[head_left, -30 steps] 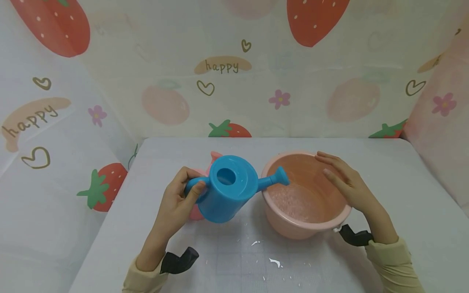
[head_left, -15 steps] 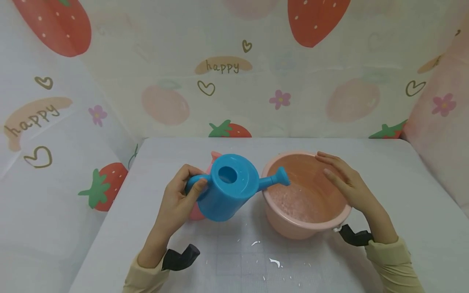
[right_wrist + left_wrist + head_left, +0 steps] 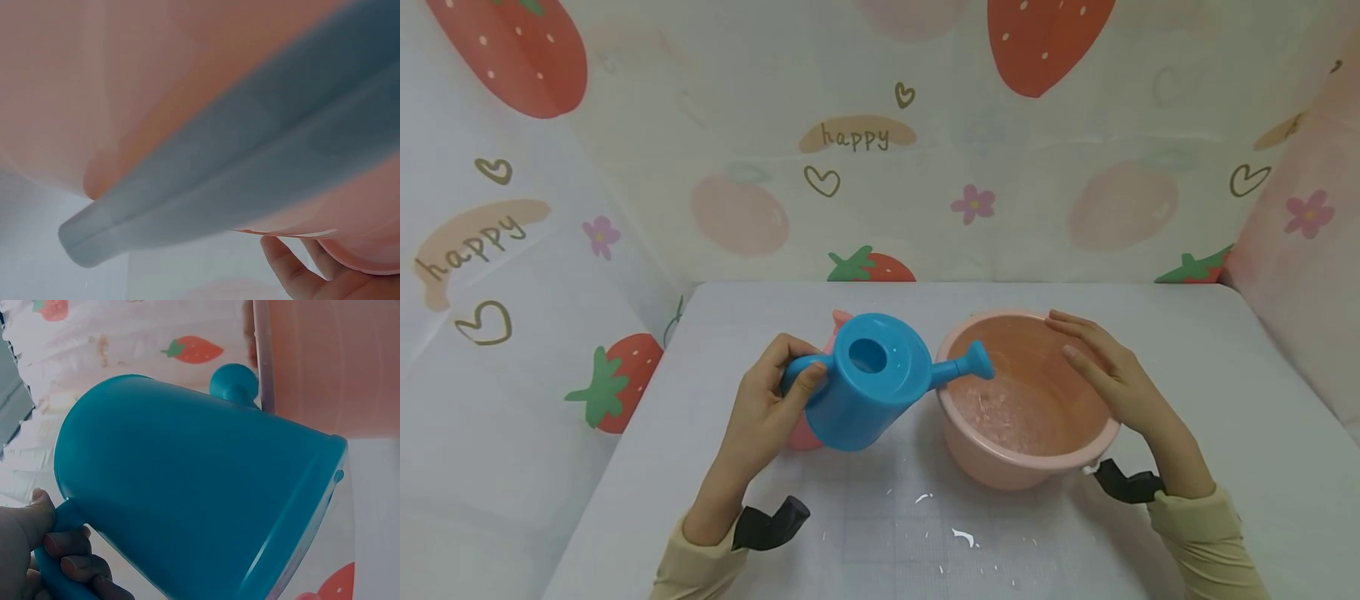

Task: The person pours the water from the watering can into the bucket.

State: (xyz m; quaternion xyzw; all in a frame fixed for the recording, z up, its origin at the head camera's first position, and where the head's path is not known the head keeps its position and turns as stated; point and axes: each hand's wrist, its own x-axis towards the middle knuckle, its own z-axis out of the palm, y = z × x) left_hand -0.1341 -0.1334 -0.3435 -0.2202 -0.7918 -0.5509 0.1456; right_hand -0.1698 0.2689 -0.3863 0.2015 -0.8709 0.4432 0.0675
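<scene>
My left hand grips the handle of a blue watering can, thumb over the handle in the head view and fingers curled round it in the left wrist view. The can is held tilted to the right, its spout over the near left rim of a pink bucket. Rippled water shows inside the bucket. My right hand rests at the bucket's right rim with fairly straight fingers, the thumb toward the inside. Its fingertips show beside the rim in the right wrist view.
Behind the blue can stands a pink object with a spout-like tip, mostly hidden. Small puddles and drops of water lie on the white table in front of the bucket. Strawberry-printed sheets enclose the back and sides.
My left hand has raised the watering can slightly and shifted it a little to the right. The right hand and the bucket have stayed in place.
</scene>
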